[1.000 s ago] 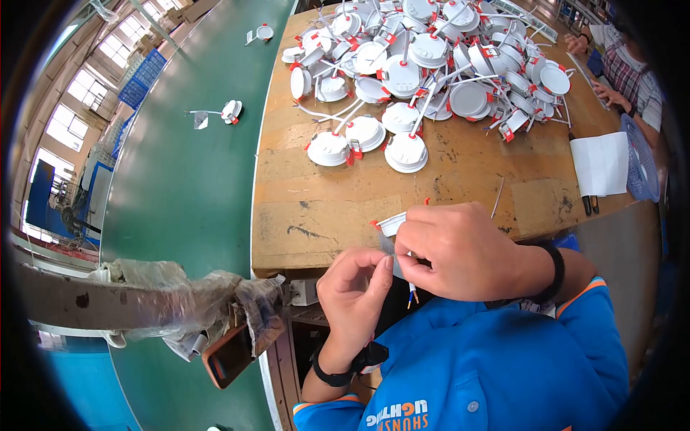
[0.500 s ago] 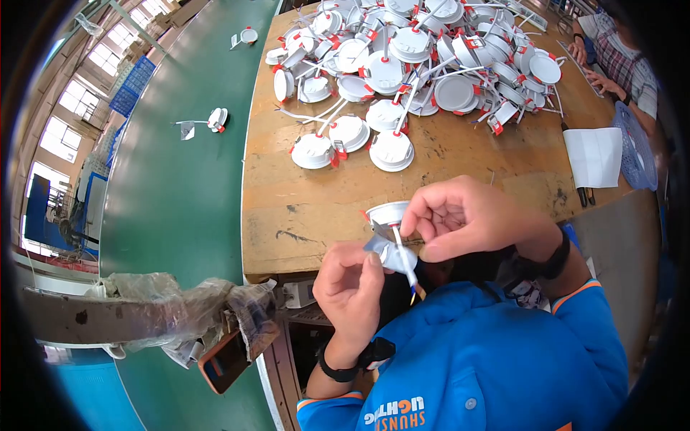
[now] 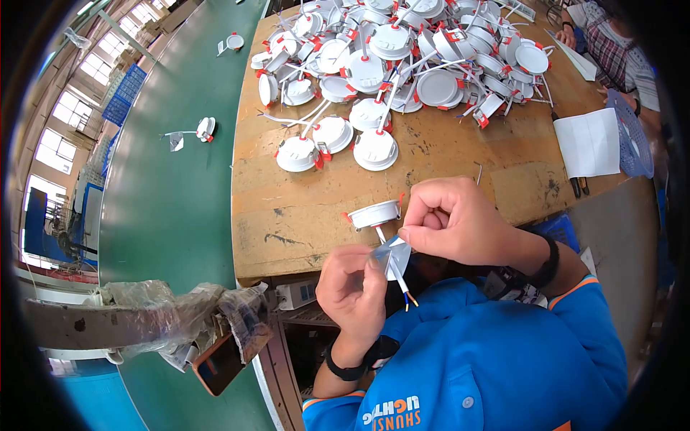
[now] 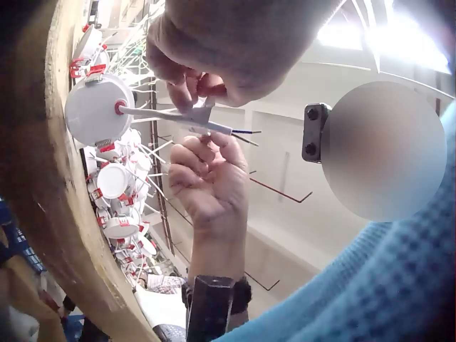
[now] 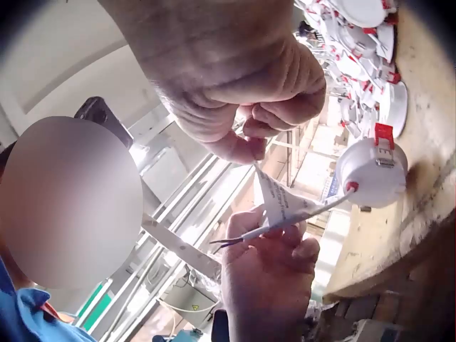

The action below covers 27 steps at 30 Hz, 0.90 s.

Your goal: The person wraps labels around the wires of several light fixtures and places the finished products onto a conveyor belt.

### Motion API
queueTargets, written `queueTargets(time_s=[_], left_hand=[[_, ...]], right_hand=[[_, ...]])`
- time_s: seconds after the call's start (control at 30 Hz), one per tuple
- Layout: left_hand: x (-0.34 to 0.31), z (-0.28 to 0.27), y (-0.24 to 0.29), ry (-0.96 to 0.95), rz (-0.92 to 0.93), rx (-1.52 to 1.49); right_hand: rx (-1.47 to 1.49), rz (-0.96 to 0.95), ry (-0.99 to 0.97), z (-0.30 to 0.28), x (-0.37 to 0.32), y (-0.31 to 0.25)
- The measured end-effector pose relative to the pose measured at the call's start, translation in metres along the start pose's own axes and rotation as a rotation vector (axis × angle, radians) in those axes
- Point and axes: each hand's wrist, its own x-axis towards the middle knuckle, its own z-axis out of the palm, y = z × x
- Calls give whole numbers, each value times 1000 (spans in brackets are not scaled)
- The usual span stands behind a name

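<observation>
A round white lamp [image 3: 375, 215] with red-tipped clips lies at the table's front edge, its white cable [image 3: 399, 281] running toward the person and ending in bare blue and brown-yellow wires. Around the cable is a thin clear-grey label [image 3: 392, 257]. The left hand [image 3: 352, 291] pinches the label's left side between thumb and fingers. With thumb and forefinger the right hand [image 3: 460, 221] pinches its upper right corner. In the right wrist view the label [image 5: 279, 199] has small print and stretches between the right hand [image 5: 249, 92] and the left hand [image 5: 267, 274].
Many similar white lamps [image 3: 366, 72] are heaped at the table's back. A green belt [image 3: 172, 187] on the left carries two lamps. White paper [image 3: 587, 146], dark-handled tools and a blue basket [image 3: 630, 136] are at the right; another person [image 3: 611, 50] sits beyond. A phone [image 3: 219, 365] hangs lower left.
The right hand has closed from a loose pose onto the label's corner, and the label now stands stretched between both hands. The lamp shows more fully. The whole view has shifted slightly.
</observation>
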Motion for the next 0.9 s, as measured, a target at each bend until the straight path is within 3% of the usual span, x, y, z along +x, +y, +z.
queueTargets(time_s=[0.07, 0.17, 0.37, 0.47, 0.57, 0.77, 0.87, 0.9], left_hand=[[-1, 4, -5, 69, 75, 3], [-2, 8, -5, 154, -29, -172], [5, 8, -4, 420, -43, -365], [7, 8, -3, 381, -99, -364], [10, 12, -1, 372, -184, -436], [9, 11, -5, 277, -319, -629], [12, 8, -9, 242, -332, -708], [13, 5, -11, 235, -328, -731]], right_hand=[[162, 55, 37, 5, 1, 12], [343, 95, 83, 8, -1, 27], [557, -16, 242, 15, -5, 32], [602, 38, 215, 15, -7, 18], [409, 31, 75, 7, -15, 26], [665, 136, -116, -16, -14, 35], [911, 76, -186, -27, -13, 39], [718, 15, -125, -28, -14, 39]])
